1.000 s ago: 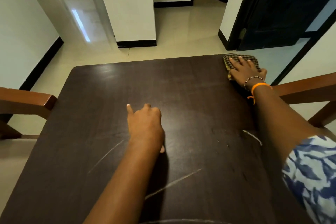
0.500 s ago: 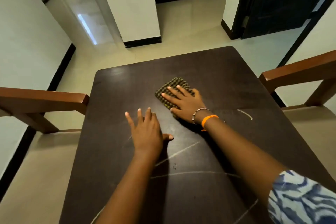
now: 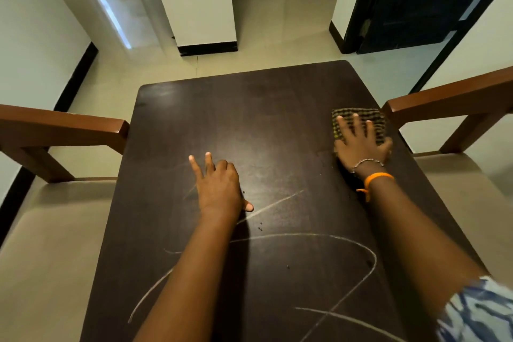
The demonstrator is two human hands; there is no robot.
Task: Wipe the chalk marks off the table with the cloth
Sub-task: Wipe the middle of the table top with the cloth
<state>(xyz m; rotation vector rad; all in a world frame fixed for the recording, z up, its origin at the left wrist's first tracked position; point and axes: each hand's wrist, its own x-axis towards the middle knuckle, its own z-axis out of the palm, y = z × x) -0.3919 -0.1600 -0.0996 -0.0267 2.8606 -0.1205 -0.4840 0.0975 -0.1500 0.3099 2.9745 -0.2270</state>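
We see the right hand flat on the cloth, fingers spread, pressing it down at the table's right edge. The left hand rests mid-table, fingers loosely splayed. Chalk marks cross the near half.

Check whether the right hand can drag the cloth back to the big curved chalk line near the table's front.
Probably yes. The right hand lies flat on the cloth, and the bare tabletop between it and the curved chalk line holds nothing in the way.
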